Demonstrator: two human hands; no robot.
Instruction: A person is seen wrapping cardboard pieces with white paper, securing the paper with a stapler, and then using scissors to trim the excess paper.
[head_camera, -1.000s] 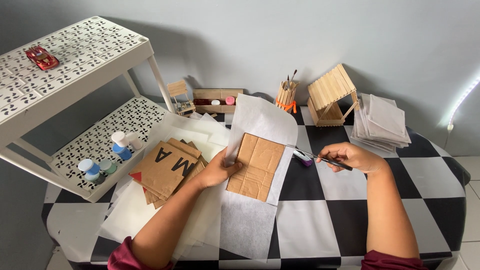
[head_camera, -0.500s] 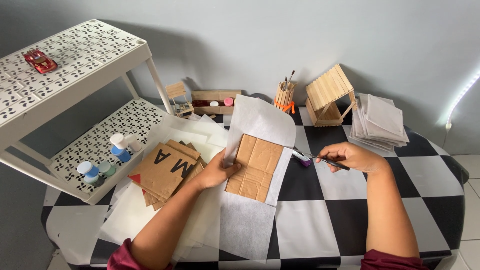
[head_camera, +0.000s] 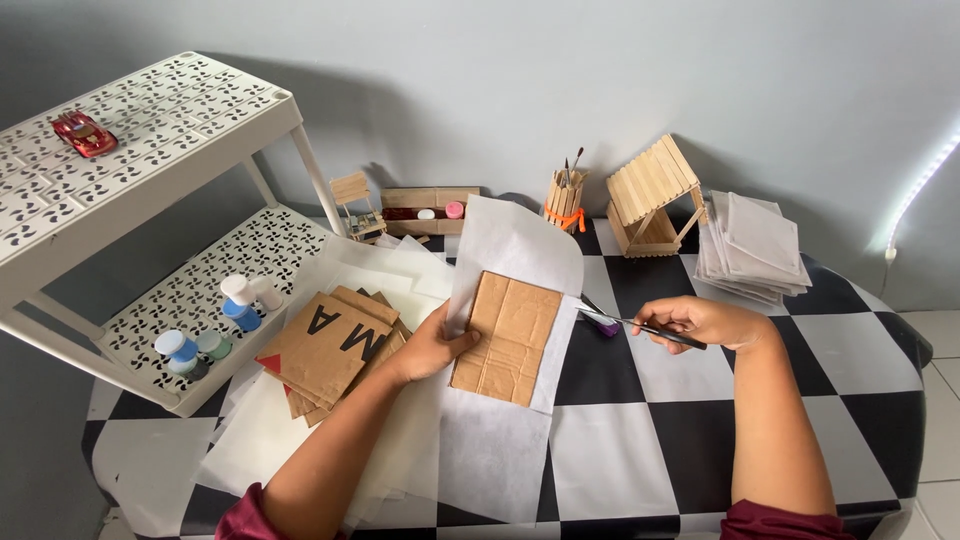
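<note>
Left hand (head_camera: 432, 350) flat, fingers spread, pressing the left edge of a creased brown cardboard rectangle (head_camera: 507, 337) lying on a white paper sheet (head_camera: 500, 440). Right hand (head_camera: 700, 322) pinched shut around a thin dark-handled paintbrush (head_camera: 640, 326), tip toward the cardboard's right edge. Beside that tip, seemingly a small purple pot (head_camera: 606, 324). Left of the flat hand, stacked brown cardboard pieces (head_camera: 325, 350).

The left hand (head_camera: 432, 350) presses flat on the left edge of a cardboard piece (head_camera: 508, 337) lying on white paper (head_camera: 495, 450). The right hand (head_camera: 700, 322) pinches a thin brush (head_camera: 625, 322) (tip toward the cardboard); a purple cap (head_camera: 606, 326) sits just under that tip.
</note>
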